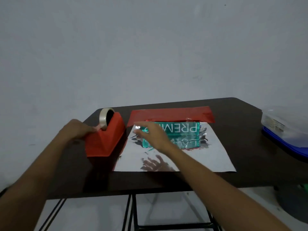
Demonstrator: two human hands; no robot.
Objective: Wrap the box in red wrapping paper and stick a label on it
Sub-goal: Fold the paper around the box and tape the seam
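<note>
Mid-frame, box (183, 129) lies on paper (208, 157), slick silver side up; box probably light and rigid, paper thin, crease-prone, best lifted by its near edge; right hand (153, 135) hovers spread above box, left hand (78, 129) pinches tape (103, 117) at dispenser (106, 140).

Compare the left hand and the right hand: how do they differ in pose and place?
The left hand rests on the tape dispenser; the right hand reaches over the box. The left fingers curl at the tape; the right fingers are straight and hold nothing. Both are bare.
</note>
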